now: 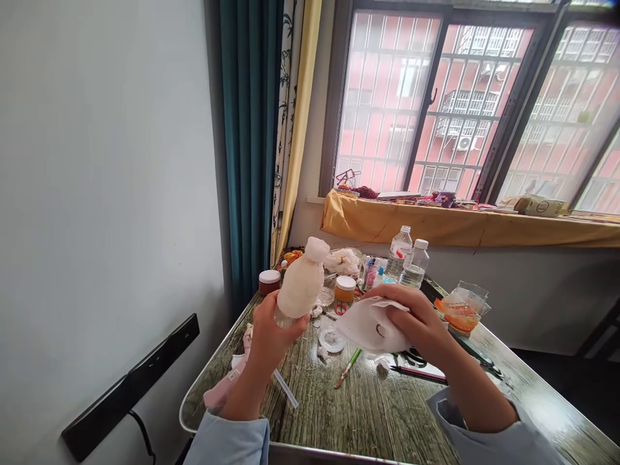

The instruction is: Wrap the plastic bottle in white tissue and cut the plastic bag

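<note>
My left hand (271, 332) is wrapped round the lower part of a bottle (303, 284) covered in a pale, whitish layer, its top wrapped as well. The bottle is held above the table, tilted slightly to the right. In my right hand (414, 316) is a white tissue (371, 328), pinched by its upper edge, with a small dark curved mark on it. The tissue hangs to the right of the bottle, apart from it. Below them on the table lie a round white lid (332, 339) and a green-handled brush (347, 368).
Jars with white lids, a brown one (269, 282) and an orange one (345, 289), stand behind. Two clear bottles (400, 252) are near the window. A plastic container (462, 310) with orange stands right. A clear strip (285, 389) and black pen (419, 373) lie in front.
</note>
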Demonstrator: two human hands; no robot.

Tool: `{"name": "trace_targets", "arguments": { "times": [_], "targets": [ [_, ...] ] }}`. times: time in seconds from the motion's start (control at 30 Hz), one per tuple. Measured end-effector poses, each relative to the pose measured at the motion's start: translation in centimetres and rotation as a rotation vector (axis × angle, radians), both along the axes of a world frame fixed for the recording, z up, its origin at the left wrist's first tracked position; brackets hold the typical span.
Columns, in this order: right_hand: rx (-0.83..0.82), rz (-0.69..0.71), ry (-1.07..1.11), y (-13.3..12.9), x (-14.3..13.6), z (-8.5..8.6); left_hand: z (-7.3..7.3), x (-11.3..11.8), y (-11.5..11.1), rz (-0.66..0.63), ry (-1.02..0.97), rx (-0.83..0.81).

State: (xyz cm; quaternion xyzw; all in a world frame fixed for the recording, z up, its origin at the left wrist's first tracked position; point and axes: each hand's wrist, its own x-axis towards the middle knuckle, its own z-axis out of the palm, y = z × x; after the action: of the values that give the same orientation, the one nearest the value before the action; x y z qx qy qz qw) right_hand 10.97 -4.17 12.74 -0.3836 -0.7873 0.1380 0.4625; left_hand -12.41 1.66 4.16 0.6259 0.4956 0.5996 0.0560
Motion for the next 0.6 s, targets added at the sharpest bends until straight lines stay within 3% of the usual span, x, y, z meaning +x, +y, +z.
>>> {"name": "trace_targets", "arguments": {
  "times": [0.17,0.3,0.43,0.6],
  "targets": [
    [-0.04,0.078,0.109,1.4,-0.4,1.3,0.3,-0.1,-0.2,-0.158,-0.089,-0.065],
    [-0.018,0.026,-0.004,3.4,-1.6,3.1,0.1,-0.2,0.2,-0.236,-0.153,-0.109],
    [-0.018,-0.032,-0.201,5.0,-2.6,3.8,-0.6,-0.3,1.2,-0.226,-0.211,-0.156],
    [-0.011,-0.019,-0.297,7.1,-3.5,4.1,-1.2,-0.3,1.9,-0.171,-0.234,-0.207]
  ]
}}
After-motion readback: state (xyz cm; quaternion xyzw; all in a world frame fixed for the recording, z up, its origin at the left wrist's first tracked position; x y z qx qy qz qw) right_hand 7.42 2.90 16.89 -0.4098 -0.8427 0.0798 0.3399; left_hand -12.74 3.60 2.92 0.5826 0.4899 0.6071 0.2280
